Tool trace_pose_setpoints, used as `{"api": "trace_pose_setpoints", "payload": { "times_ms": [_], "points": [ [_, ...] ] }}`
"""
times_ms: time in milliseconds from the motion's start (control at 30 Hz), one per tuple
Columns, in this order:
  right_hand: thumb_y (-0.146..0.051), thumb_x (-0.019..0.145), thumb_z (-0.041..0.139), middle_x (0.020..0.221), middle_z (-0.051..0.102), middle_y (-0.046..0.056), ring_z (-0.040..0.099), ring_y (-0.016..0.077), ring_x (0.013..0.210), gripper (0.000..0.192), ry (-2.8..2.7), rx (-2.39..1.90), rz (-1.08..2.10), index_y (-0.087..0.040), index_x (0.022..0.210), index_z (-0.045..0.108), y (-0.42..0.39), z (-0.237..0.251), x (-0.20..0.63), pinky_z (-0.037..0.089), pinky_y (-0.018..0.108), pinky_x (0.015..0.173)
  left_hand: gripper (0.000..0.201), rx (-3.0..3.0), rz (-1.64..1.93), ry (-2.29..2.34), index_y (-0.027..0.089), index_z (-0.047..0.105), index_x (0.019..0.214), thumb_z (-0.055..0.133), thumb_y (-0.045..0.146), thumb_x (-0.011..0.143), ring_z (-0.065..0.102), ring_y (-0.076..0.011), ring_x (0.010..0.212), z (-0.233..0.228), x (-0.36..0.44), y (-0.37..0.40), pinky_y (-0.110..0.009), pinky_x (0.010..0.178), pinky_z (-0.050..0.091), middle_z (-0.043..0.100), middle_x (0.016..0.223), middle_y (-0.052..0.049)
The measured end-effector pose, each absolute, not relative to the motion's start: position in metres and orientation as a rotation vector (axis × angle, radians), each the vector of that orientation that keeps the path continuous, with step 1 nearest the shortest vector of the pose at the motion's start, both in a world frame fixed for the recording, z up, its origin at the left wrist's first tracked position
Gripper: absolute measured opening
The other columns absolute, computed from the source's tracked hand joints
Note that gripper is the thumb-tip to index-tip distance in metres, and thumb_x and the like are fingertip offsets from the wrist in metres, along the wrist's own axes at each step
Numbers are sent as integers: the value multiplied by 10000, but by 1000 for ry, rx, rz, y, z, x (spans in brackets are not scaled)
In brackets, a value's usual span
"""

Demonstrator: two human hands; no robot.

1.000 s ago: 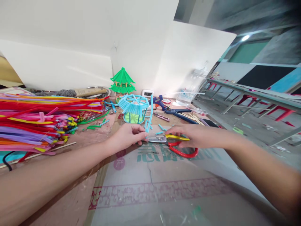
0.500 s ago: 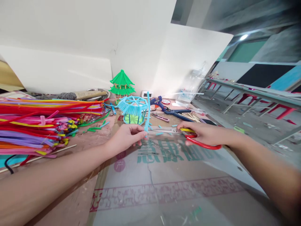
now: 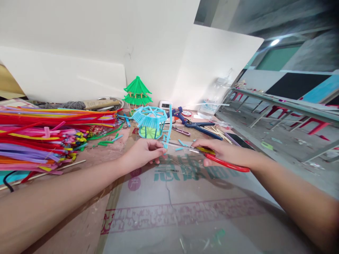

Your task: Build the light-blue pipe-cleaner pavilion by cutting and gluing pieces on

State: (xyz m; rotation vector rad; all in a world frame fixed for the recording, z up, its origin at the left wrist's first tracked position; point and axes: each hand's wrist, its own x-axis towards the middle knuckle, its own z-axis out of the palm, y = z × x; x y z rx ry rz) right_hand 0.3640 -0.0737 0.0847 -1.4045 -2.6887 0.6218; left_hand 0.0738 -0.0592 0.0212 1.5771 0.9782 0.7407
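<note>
Left hand (image 3: 144, 152) pinches the bottom end of a light-blue pipe cleaner (image 3: 168, 127), standing upright just in front of the blue pavilion model (image 3: 150, 121); it looks light, fuzzy and bendy, so best gripped low near the cut. Right hand (image 3: 225, 152), arm stretched in from the right, closed through the red-handled scissors (image 3: 209, 157), blades pointing at the pipe cleaner's base over the counter (image 3: 169, 197).
</note>
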Motion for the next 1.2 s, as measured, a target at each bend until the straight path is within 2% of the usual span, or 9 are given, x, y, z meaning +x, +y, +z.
{"api": "trace_pose_setpoints", "payload": {
  "times_ms": [100,267,500,667,867,1200],
  "points": [
    [-555,800,640,1139,663,68,617,273,979,534,-2690,-1396,655,-235,1225,592,-76,83,359,474,350,828,231,1632,710,947,134,695,768,660,359,807,559,-76,501,18,72,-57,-156,436,385,673,627,-19],
    [-541,843,593,1014,665,54,595,244,884,473,-2740,-1379,709,-223,1193,568,-76,82,358,454,323,761,270,1564,700,902,135,680,786,701,403,759,579,-75,512,17,72,-54,-176,440,399,749,811,-65],
    [-532,866,568,922,610,31,541,209,816,407,-2756,-1370,752,-213,1120,560,-77,87,355,418,297,726,278,1522,681,894,126,660,791,717,393,741,584,-73,501,20,72,-53,-179,439,402,755,808,-72],
    [-484,857,589,849,567,16,496,184,750,315,-2749,-1315,731,-205,1000,571,-77,85,354,376,269,663,261,1545,678,883,126,662,800,700,382,768,594,-72,508,19,72,-52,-176,445,418,757,828,-74],
    [-481,853,597,845,570,15,489,175,727,303,-2726,-1293,800,-206,977,566,-78,85,355,373,262,647,252,1557,674,895,132,666,793,693,381,772,593,-75,504,20,71,-53,-184,446,421,757,826,-69],
    [-449,855,590,864,646,28,568,193,757,290,-2669,-1291,892,-195,994,587,-79,86,351,380,267,654,264,1558,671,895,133,654,776,694,393,757,586,-75,502,21,72,-53,-185,443,406,753,821,-70]
  ]
}}
